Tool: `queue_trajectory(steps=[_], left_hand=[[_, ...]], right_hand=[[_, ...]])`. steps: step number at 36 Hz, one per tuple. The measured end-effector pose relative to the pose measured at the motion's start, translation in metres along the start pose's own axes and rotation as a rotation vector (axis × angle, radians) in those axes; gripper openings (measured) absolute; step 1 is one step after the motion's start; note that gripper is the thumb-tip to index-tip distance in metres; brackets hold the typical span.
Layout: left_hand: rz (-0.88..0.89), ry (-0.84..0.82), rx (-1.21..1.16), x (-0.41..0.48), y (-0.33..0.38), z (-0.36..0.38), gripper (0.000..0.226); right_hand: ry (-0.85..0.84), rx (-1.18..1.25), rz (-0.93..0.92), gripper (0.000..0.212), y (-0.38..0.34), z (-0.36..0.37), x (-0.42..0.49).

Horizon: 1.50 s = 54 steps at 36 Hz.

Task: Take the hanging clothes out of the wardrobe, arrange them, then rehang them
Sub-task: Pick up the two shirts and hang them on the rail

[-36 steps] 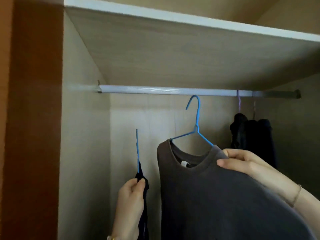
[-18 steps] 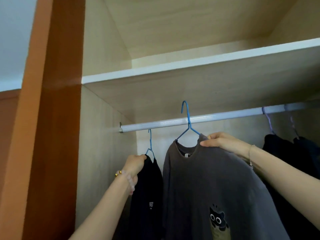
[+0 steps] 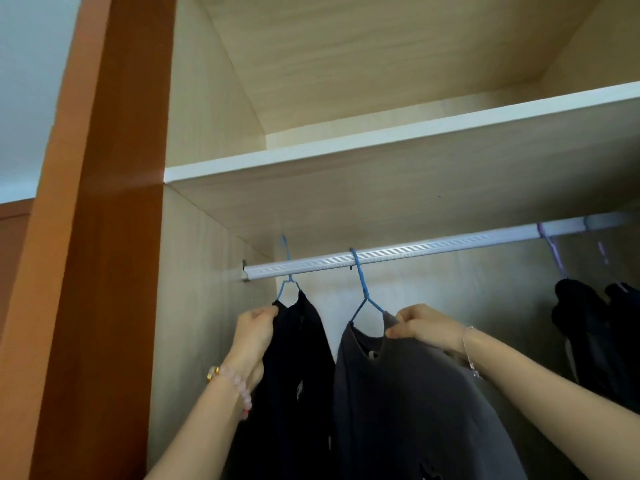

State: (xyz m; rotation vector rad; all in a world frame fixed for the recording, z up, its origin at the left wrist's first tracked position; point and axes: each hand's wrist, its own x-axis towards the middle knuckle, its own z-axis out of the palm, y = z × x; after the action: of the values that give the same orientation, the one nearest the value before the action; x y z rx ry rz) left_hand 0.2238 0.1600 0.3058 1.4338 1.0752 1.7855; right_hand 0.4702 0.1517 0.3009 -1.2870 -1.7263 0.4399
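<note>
The open wardrobe (image 3: 207, 98) has a shelf (image 3: 381, 140) above a pale rail (image 3: 433, 249). A grey T-shirt (image 3: 415, 393) hangs below the rail's middle, a black garment (image 3: 294, 358) just left of it, and more dark clothes (image 3: 581, 323) far right. The right hand (image 3: 427, 325) pinches the grey shoulder; the left hand (image 3: 254, 332) grips the black garment's shoulder. The grey shirt's blue hanger (image 3: 362, 285) hooks over the rail. The other blue hanger (image 3: 285, 268) rises above the rail; whether it rests there is unclear.

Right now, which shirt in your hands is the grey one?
The grey shirt is the one the right hand grips. The left hand grips the black shirt, nearer the side wall.
</note>
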Motion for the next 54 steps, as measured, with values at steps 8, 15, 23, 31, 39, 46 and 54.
queue_trajectory(steps=[8,15,23,31,39,46,54], left_hand=[[0.044,0.013,0.113,-0.017,-0.047,0.001,0.024],[0.146,0.114,0.309,-0.015,-0.055,-0.003,0.034],[0.248,0.208,0.670,-0.038,-0.049,0.003,0.032],[0.666,0.483,0.906,-0.064,-0.047,0.014,0.029],[0.672,0.124,0.636,-0.097,-0.010,0.076,0.026],[0.444,-0.195,0.671,-0.082,-0.004,0.155,0.053],[0.262,-0.103,0.565,-0.095,-0.003,0.199,0.074]], right_hand=[[-0.028,-0.136,-0.024,0.023,-0.006,0.010,-0.001],[0.047,-0.167,-0.072,0.020,0.004,0.016,-0.011],[0.070,-0.136,-0.098,0.032,0.006,0.025,-0.018],[-0.040,-0.078,-0.071,0.030,0.014,0.020,-0.043],[0.588,-0.519,-0.164,0.022,0.039,-0.040,-0.086],[0.750,-0.858,-0.092,0.045,0.058,-0.112,-0.104],[0.447,-0.532,0.104,0.049,0.079,-0.141,-0.112]])
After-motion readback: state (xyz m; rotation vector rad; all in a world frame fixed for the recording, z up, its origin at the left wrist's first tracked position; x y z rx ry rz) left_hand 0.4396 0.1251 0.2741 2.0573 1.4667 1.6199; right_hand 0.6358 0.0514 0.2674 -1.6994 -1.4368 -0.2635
